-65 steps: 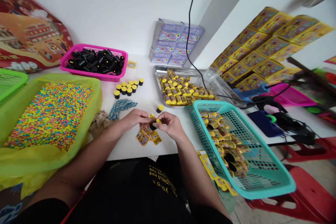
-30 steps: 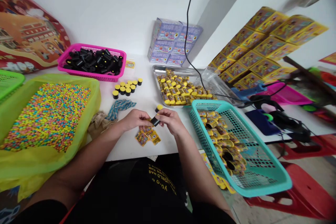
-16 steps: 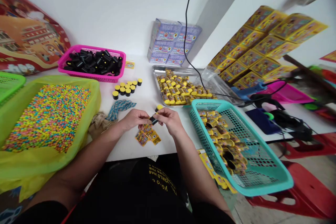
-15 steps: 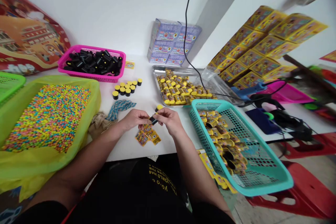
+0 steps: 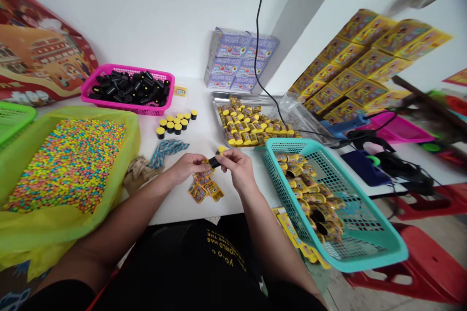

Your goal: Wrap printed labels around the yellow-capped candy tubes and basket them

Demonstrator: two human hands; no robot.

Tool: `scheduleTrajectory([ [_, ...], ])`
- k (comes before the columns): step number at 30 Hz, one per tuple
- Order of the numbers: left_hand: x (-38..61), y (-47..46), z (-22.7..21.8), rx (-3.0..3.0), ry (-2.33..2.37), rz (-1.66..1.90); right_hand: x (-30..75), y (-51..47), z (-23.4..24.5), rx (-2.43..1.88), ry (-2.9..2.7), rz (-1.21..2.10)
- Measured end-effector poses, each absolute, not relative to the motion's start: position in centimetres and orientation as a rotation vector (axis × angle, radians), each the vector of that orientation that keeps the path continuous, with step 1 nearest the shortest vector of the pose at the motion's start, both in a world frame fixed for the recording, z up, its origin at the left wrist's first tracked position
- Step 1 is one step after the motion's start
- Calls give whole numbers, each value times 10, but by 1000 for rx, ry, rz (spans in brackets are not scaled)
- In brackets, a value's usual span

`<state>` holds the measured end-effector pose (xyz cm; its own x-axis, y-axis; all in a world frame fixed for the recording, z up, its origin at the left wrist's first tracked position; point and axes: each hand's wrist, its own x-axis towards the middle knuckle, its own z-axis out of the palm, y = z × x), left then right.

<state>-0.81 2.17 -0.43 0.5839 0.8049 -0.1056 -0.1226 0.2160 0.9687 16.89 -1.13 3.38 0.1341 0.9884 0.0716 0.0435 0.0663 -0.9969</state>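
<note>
Between my hands is a small black canister [image 5: 214,162], held tilted above the table. The thumb and fingertips of my left hand [image 5: 188,167] close on its left end, where a bit of yellow shows. My right hand [image 5: 238,166] pinches the other end. Just below lie several small yellow printed labels [image 5: 206,189], partly overlapping. A yellow-topped canister [image 5: 221,148] stands right behind my right fingers, partly hidden by them. Farther back on the left is a cluster of black canisters with yellow lids [image 5: 177,128].
A pink basket [image 5: 127,108] holds black canisters. Left is a yellow-lined tub [image 5: 134,131] of colourful candies [image 5: 73,160]. A metal tray [image 5: 215,99] and a teal basket [image 5: 368,248] hold labelled canisters. A blue-striped cloth [image 5: 166,149] lies near my left hand. A black cable [image 5: 257,24] hangs down.
The black canister has turned a little in my fingers and shows more of its side. My left fingers have shifted slightly up along it, and the labels below are more exposed.
</note>
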Motion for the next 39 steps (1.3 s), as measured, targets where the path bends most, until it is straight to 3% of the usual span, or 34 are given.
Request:
scheduleTrajectory([
  [15,-8,24,3,977,609,651,169,-12,24,-1300,-1065,1027],
  [28,0,16,-1,976,753,669,170,-14,27,-1340,-1293,850],
  [35,1,17,0,1008,822,767,180,-12,26,-1313,-1140,908],
  [39,1,18,1,1132,885,943,180,-19,25,-1300,-1181,1111],
])
